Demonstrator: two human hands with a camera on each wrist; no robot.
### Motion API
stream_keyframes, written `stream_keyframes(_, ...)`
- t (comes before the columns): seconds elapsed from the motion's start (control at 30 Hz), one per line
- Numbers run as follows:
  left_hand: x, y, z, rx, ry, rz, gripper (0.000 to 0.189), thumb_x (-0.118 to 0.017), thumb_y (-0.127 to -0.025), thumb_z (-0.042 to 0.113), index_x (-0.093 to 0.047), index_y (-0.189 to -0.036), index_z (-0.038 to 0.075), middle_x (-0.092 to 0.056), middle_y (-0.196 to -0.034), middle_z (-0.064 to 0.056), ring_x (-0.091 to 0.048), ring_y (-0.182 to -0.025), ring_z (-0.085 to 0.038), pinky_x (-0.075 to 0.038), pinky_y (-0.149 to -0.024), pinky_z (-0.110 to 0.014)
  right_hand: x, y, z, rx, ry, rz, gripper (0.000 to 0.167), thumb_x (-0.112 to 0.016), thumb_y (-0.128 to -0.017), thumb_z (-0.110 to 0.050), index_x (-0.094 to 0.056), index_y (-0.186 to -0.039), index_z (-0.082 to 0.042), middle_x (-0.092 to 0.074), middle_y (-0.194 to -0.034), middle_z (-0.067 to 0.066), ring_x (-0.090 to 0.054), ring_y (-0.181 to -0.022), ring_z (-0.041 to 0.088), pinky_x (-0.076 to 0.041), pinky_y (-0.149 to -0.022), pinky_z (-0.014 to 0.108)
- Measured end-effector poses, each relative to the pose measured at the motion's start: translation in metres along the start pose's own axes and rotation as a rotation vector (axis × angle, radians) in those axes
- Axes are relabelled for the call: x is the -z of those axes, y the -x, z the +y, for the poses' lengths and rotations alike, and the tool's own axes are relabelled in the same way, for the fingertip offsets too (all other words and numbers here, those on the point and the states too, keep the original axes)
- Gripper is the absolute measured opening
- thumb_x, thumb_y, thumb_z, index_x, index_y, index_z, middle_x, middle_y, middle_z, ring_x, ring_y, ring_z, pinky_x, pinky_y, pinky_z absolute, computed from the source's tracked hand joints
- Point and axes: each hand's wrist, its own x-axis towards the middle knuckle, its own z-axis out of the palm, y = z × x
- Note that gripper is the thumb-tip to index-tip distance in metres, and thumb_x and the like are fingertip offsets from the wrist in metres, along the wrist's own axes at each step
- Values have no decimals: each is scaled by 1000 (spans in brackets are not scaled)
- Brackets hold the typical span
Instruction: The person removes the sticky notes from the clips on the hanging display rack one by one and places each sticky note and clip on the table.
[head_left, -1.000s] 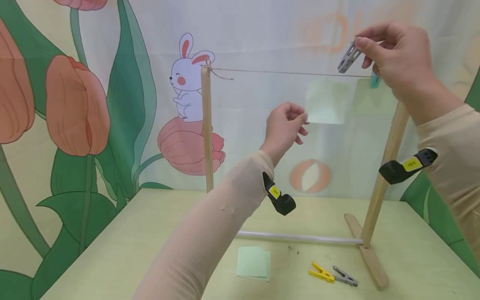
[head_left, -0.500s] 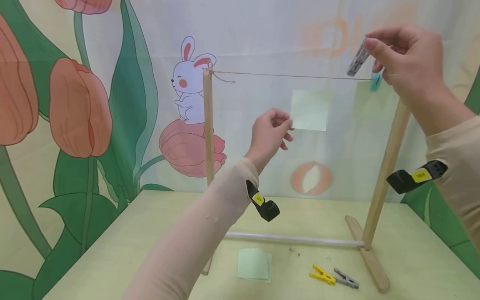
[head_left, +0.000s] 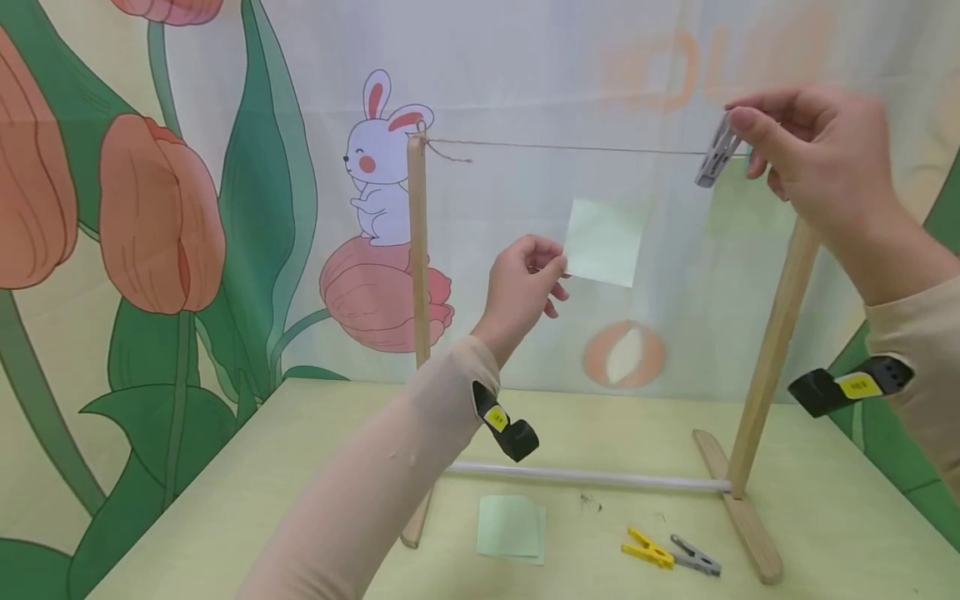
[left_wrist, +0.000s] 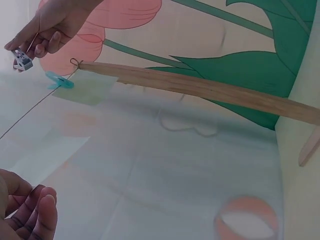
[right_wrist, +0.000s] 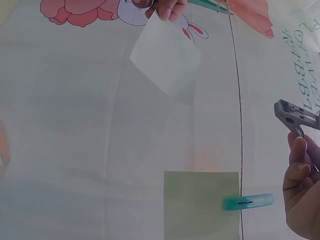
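My left hand (head_left: 525,287) pinches the left edge of a pale green square of paper (head_left: 606,243), held below the string (head_left: 570,148). Up at the right, my right hand (head_left: 832,158) pinches a grey clothespin (head_left: 716,154) between thumb and fingers, its tip pointing down in front of the string in the head view. In the right wrist view the grey clothespin (right_wrist: 295,114) stands apart from the string (right_wrist: 239,110). Another green square (right_wrist: 200,205) hangs from the string by a teal clothespin (right_wrist: 247,201); in the head view my right hand mostly covers that clothespin.
The string runs between two wooden posts (head_left: 417,250) joined low down by a white rod (head_left: 585,476). On the table (head_left: 225,500) lie a small stack of green paper squares (head_left: 510,527), a yellow clothespin (head_left: 647,548) and a second grey clothespin (head_left: 696,556). A printed curtain (head_left: 510,75) hangs behind.
The left hand has moved left and down with the paper, which now tilts slightly. My right hand has shifted a little right and lower, bringing the grey clothespin down to string height in the head view.
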Motion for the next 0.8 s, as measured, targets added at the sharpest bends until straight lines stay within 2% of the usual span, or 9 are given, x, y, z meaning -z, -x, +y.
stream_keyframes(0.17, 5, 4, -6, 4, -17, 1, 12, -56, -96, 11, -59, -106, 5, -63, -92, -12, -60, -60, -15, -50, -47, -22, -1, 7, 3, 13, 25, -31, 10, -67, -90, -17, -73, -98, -15, -62, -70, -9, -45, -51, 9, -35, -42, 14)
stream_keyframes(0.4, 9, 12, -14, 12, -24, -9, 11, -56, -96, 11, -59, -106, 5, -61, -87, -7, -56, -58, -13, -48, -46, -21, -1, 18, 12, 31, 45, -74, 13, -65, -91, -13, -74, -97, -19, -59, -61, -9, -41, -45, 9, -31, -39, 18)
stream_keyframes(0.6, 11, 18, -18, 9, -25, -34, 10, -56, -96, 11, -60, -104, 6, -60, -87, -7, -55, -59, -17, -48, -47, -21, 1, 28, 20, 31, 87, -94, 15, -64, -92, -13, -73, -100, -22, -57, -61, -10, -38, -44, 10, -30, -39, 21)
stream_keyframes(0.8, 12, 24, -22, -6, -35, -54, 9, -56, -96, 10, -60, -103, 5, -60, -85, -6, -53, -57, -15, -47, -46, -21, 2, 39, 25, 7, 114, -123, 14, -64, -92, -15, -72, -104, -15, -58, -61, -10, -39, -44, 10, -30, -40, 25)
